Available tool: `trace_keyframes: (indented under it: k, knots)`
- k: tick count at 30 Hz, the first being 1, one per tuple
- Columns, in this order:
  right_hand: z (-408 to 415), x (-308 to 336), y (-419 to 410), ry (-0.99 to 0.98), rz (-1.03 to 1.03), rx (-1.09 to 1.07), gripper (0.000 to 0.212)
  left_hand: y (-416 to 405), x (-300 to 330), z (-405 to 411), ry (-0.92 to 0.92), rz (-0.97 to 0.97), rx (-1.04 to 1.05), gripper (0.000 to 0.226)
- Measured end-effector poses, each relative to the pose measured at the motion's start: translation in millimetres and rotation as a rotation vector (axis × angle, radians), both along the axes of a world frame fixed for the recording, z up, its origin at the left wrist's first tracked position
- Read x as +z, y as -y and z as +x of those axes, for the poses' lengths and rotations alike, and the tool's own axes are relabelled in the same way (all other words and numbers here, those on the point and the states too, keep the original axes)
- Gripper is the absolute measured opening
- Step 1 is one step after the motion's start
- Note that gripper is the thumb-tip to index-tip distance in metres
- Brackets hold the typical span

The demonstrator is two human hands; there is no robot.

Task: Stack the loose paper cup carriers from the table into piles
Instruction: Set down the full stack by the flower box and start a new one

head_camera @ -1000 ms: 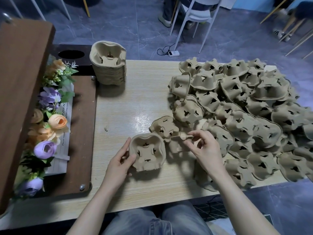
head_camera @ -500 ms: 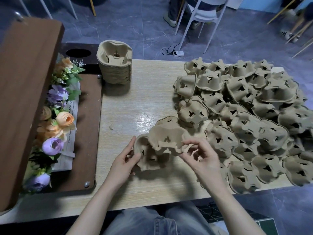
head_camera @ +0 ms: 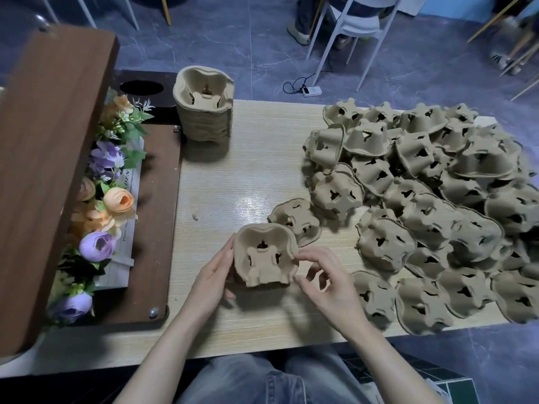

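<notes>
A small pile of nested brown paper cup carriers [head_camera: 264, 256] sits open side up just above the near part of the light wooden table [head_camera: 233, 176]. My left hand [head_camera: 211, 277] holds its left side, fingers along the wall and thumb below. My right hand [head_camera: 323, 277] pinches its right rim between curled index finger and thumb. A tall finished pile of carriers [head_camera: 204, 112] stands at the table's far left corner. A big heap of loose carriers [head_camera: 431, 199] covers the right half. One upside-down carrier [head_camera: 294, 218] lies just behind the held pile.
A brown wooden board [head_camera: 49, 170] and a box of artificial flowers [head_camera: 108, 205] border the table's left side. White chairs [head_camera: 350, 24] and a person's legs are on the floor beyond the far edge. My knees are under the near edge.
My right hand lifted a loose carrier from the heap's edge, turned it over and set it into the carrier at my left hand. Both hands now hold the small pile.
</notes>
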State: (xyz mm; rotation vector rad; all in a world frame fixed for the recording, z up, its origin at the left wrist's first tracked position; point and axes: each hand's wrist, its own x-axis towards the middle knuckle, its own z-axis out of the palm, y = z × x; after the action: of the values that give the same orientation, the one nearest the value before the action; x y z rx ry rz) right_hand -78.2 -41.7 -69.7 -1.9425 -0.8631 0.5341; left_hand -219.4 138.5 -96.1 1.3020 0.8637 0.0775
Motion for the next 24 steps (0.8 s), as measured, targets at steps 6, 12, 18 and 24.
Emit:
trace_keyframes:
  k: [6, 12, 18, 24]
  knots:
    - [-2.1, -4.3, 1.4, -0.017, -0.038, -0.028, 0.027, 0.9, 2.9, 0.8, 0.036, -0.017, -0.004, 0.04]
    - [-2.5, -7.9, -6.3, -0.028, -0.086, -0.038, 0.029, -0.8, 1.3, 0.0, 0.031, -0.048, 0.048, 0.061]
    - [35.2, -9.2, -33.3, 0.177, -0.24, -0.046, 0.036, -5.9, -0.4, -10.4, 0.02, -0.017, 0.129, 0.057]
    - [66.4, -9.7, -71.6, 0.324, -0.606, -0.033, 0.054, -7.5, -3.1, -18.3, 0.031, -0.003, 0.205, 0.055]
